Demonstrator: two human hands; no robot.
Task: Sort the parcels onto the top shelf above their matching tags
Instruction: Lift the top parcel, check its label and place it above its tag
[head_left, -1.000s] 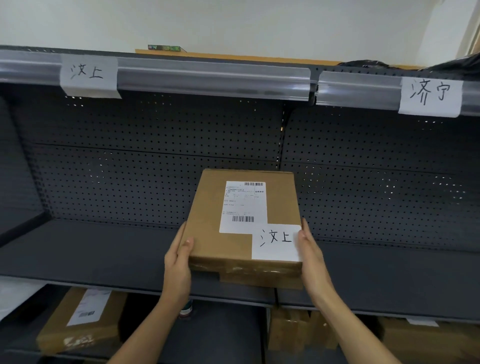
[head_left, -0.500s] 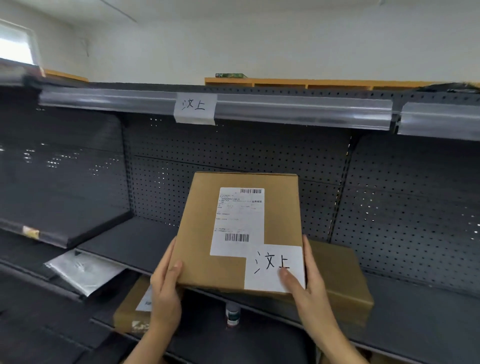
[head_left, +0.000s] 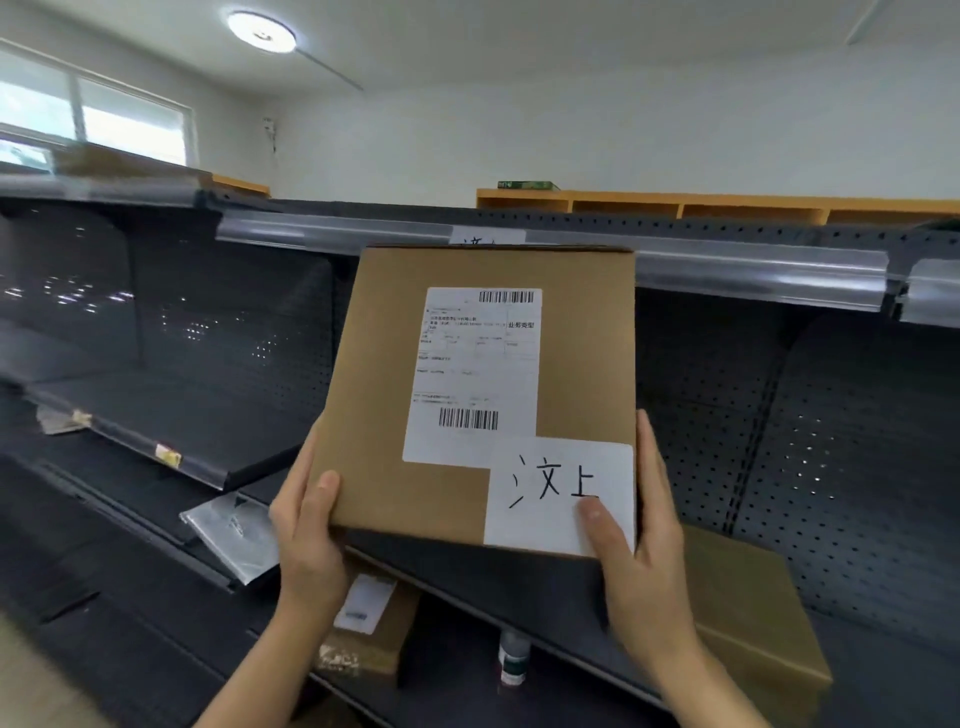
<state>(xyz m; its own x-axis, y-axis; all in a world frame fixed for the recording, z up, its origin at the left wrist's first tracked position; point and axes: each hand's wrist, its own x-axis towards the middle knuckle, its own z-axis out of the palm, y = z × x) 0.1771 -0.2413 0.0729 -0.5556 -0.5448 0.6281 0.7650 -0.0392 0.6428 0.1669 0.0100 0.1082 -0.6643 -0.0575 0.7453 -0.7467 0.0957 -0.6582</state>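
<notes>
I hold a flat brown cardboard parcel (head_left: 374, 395) upright in front of the dark shelving. It carries a white shipping label and a white handwritten tag reading 汶上. My left hand (head_left: 306, 540) grips its lower left corner. My right hand (head_left: 636, 551) grips the lower right corner, thumb on the handwritten tag. The parcel's top edge reaches the clear front rail of the top shelf (head_left: 753, 273). A white shelf tag (head_left: 485, 237) on that rail peeks out just above the parcel; most of it is hidden.
Another brown parcel (head_left: 748, 618) lies on the middle shelf at the right. On the lower shelf sit a labelled box (head_left: 371, 631) and a small bottle (head_left: 514, 657). A grey plastic mailer (head_left: 234, 535) lies at the left. Orange cubbies (head_left: 675, 200) stand behind the shelving.
The parcel has risen from the middle shelf level up to the top shelf rail, now covering the shelf tag. My view has tilted upward and swung left.
</notes>
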